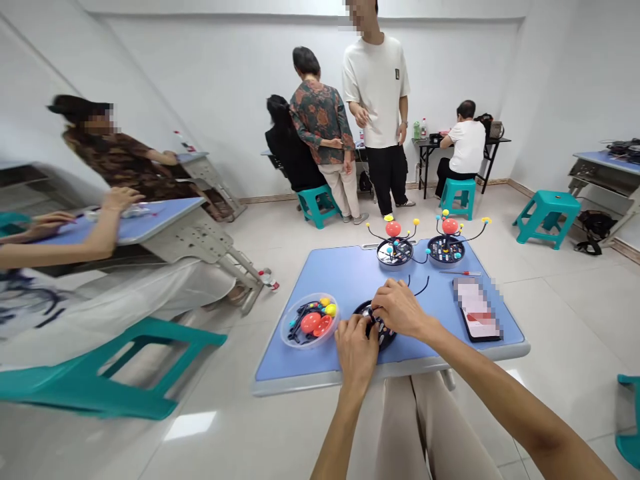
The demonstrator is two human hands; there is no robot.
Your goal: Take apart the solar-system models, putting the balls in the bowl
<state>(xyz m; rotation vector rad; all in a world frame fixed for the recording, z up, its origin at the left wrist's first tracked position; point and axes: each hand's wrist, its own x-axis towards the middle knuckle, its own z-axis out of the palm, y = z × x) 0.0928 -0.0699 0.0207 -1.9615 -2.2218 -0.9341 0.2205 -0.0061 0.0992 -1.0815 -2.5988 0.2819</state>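
Note:
A round black base lies near the front edge of the blue table, partly covered by my hands. My left hand rests at its left side with bent fingers. My right hand reaches over its top, fingers pinched together at a small dark part at the centre, too hidden to make out. Thin black curved rods stick out just behind my right hand. To the left, a clear round tub contains red half-shells, yellow balls and black pieces.
Two assembled models with red balls stand at the table's back. A phone and a screwdriver lie at the right. Several people are nearby; one works at the left table. Green stools stand around.

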